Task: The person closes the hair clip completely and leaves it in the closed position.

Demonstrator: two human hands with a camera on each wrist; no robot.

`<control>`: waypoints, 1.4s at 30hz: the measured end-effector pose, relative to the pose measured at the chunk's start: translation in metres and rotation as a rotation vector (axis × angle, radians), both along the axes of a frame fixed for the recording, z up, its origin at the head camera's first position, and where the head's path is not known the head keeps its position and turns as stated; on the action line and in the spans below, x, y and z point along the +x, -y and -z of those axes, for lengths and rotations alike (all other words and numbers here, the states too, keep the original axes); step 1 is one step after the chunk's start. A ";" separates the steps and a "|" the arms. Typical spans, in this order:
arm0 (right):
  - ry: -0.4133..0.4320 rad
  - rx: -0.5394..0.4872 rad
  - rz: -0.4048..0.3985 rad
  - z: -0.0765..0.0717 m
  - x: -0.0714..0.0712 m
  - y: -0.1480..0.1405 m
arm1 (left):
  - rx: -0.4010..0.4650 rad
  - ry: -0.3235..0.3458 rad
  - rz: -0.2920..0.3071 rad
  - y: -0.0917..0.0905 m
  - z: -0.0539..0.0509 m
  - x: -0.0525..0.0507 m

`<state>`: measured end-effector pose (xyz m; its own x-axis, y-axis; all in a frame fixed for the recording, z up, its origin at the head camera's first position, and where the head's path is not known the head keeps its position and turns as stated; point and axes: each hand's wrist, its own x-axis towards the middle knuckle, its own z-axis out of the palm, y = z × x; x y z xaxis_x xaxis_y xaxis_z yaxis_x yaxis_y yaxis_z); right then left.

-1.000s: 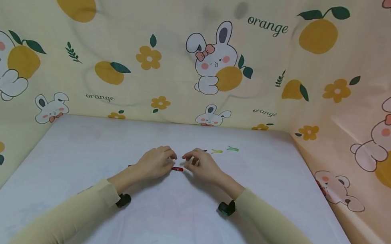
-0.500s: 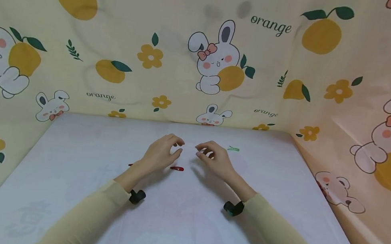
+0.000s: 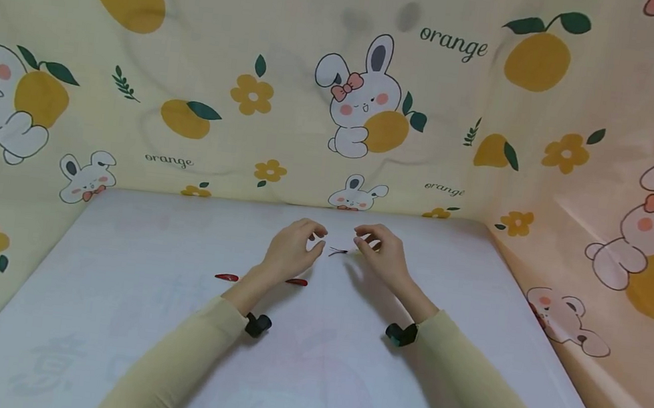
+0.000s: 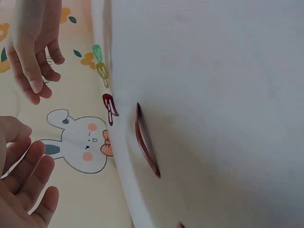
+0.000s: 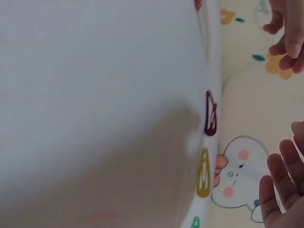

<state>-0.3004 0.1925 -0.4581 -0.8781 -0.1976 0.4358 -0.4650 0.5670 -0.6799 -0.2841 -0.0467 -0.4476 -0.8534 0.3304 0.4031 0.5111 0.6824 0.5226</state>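
Note:
My left hand [image 3: 293, 248] hovers over the far middle of the table with its fingers loosely bent and nothing in them. To its right my right hand [image 3: 384, 254] hangs the same way, also holding nothing. In the gap between them lies a dark red snap hair clip [image 3: 338, 252], its prongs spread. A yellow hair clip [image 5: 204, 173] and a green hair clip [image 4: 98, 53] lie beyond it in a row; my right hand mostly covers these in the head view. One red hair clip [image 3: 297, 282] lies near my left wrist, and another red hair clip [image 3: 226, 277] farther left.
The white table [image 3: 155, 332] reaches back to a cream curtain [image 3: 297, 39] printed with rabbits and oranges, which also hangs along the left and right sides. Each wrist wears a small black camera [image 3: 258, 325].
Both hands have moved right and toward the table's far edge. The dark red clip and the left red clip have come into fuller view, while the green one is now covered. The clips lie where they were.

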 end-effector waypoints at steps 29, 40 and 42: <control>0.151 0.357 -0.059 0.023 -0.028 0.005 | -0.277 0.186 0.079 -0.023 0.027 -0.039; 0.116 0.448 -0.107 0.023 -0.028 0.009 | -0.304 0.194 0.067 -0.029 0.031 -0.043; 0.117 0.455 -0.108 0.024 -0.028 0.009 | -0.307 0.191 0.062 -0.030 0.031 -0.044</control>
<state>-0.3283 0.1835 -0.4825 -0.8802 -0.4379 0.1830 -0.4725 0.7721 -0.4250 -0.3278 -0.0163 -0.4786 -0.8781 0.4652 0.1121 0.4697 0.7929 0.3882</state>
